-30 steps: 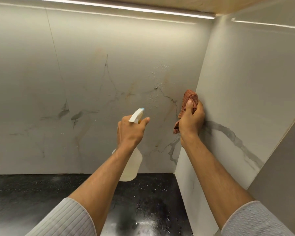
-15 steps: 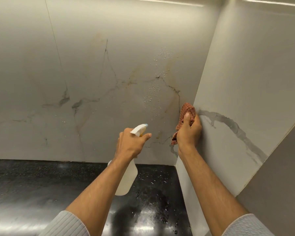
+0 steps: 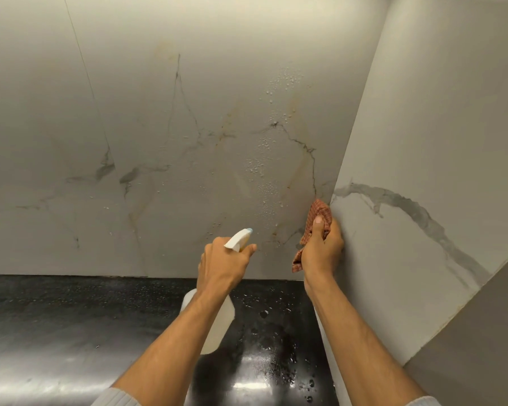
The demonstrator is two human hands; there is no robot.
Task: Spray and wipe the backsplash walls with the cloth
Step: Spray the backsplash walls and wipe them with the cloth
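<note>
Right hand (image 3: 321, 249) clutched cloth (image 3: 317, 210) at backsplash (image 3: 188, 127) corner, left hand (image 3: 220, 260) gripped spray bottle (image 3: 224, 320); beaded droplets (image 3: 261, 171) likely wanted firm, overlapping strokes.

place: home kitchen | evidence: marble-look backsplash walls (image 3: 188, 142) meeting in a corner | glossy black countertop (image 3: 71, 317) below, wet with droplets | spray bottle (image 3: 217, 326) and cloth (image 3: 317, 212) in use

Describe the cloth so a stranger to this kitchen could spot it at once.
Find the corner where the back wall meets the side wall, above the black counter. There the right hand grips a bunched cloth against the corner. It is the only reddish checked fabric; the left hand beside it holds a white spray bottle.
</note>
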